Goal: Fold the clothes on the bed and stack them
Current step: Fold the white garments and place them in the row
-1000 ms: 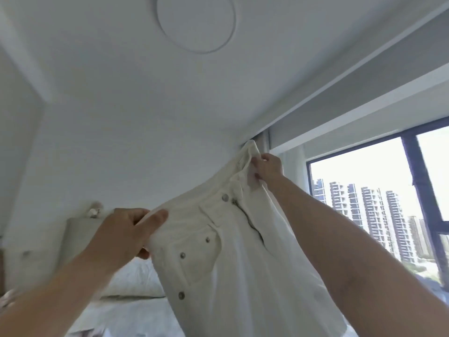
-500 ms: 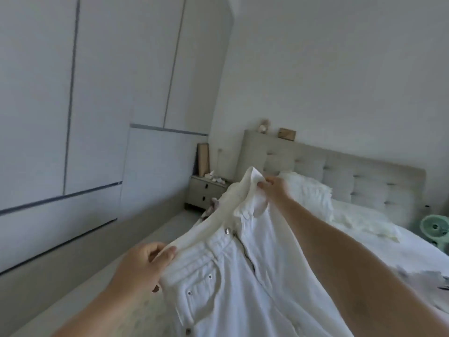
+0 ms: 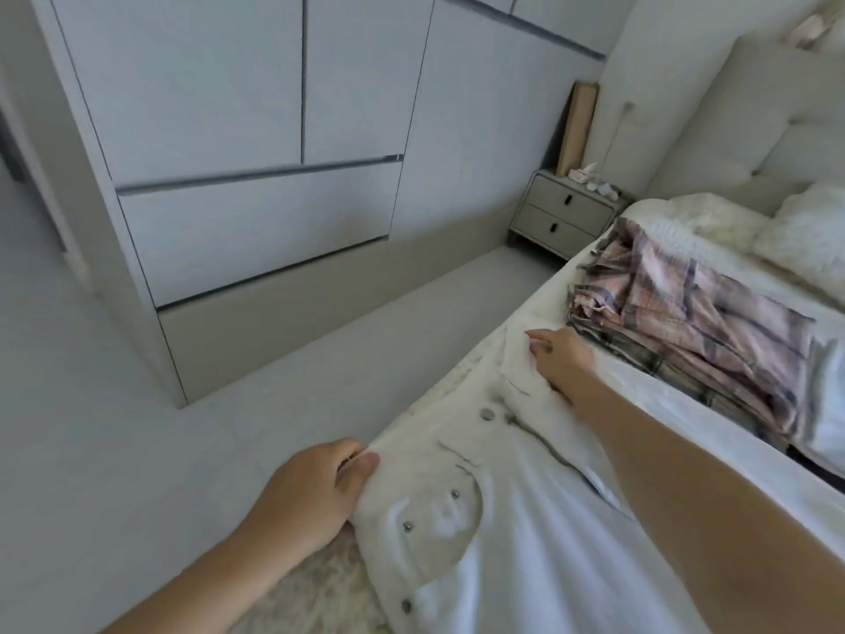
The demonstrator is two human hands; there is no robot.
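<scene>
White jeans with metal rivets and a waist button lie spread along the left edge of the bed. My left hand pinches the near corner of the waistband, thumb on top. My right hand grips the far corner of the waistband, down on the sheet. Just beyond my right hand sits a folded stack of pink and grey plaid clothes on the bed.
A grey bedside cabinet with two drawers stands by the headboard. White pillows lie at the bed's head. Wardrobe doors line the left wall across a strip of floor. A fluffy rug lies below the jeans.
The jeans have come down from held up in the air onto the bed's edge. Both hands kept their hold on the waistband and lowered; my view tipped down.
</scene>
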